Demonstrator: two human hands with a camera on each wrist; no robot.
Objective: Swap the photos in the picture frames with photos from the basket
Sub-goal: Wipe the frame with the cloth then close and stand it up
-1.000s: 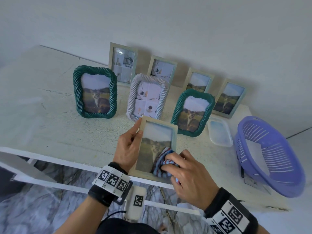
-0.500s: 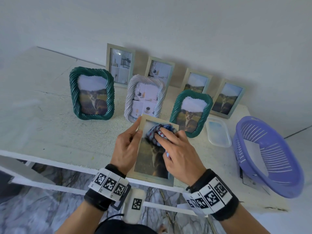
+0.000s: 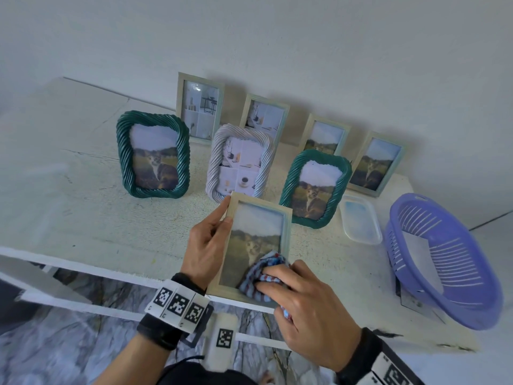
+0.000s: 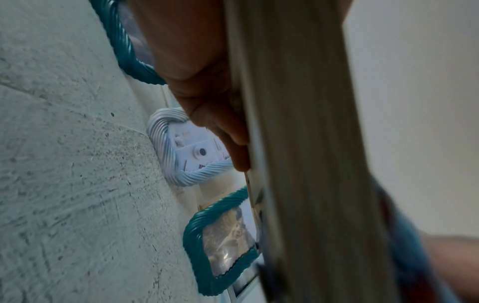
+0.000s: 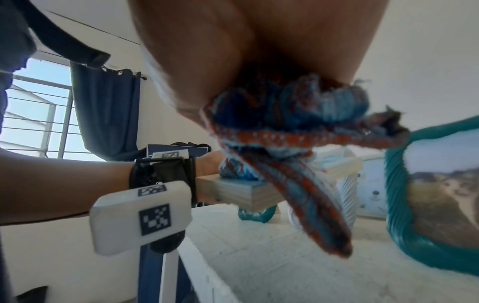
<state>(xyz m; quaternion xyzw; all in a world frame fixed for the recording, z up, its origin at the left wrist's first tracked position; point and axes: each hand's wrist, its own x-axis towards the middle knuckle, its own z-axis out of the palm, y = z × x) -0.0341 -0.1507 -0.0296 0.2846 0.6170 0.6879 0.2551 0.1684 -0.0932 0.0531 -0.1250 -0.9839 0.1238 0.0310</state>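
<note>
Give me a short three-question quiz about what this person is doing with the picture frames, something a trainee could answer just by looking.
1. True or false: the right hand presses a striped cloth against the glass of the held wooden frame.
2. Multiple choice: how many twisted rope-style frames stand on the table? A) one B) three C) five
3. Fill in: the left hand grips the held frame by its ____ edge.

Key: 1 true. 2 B: a green frame, a white frame and a second green frame. 3 left.
</note>
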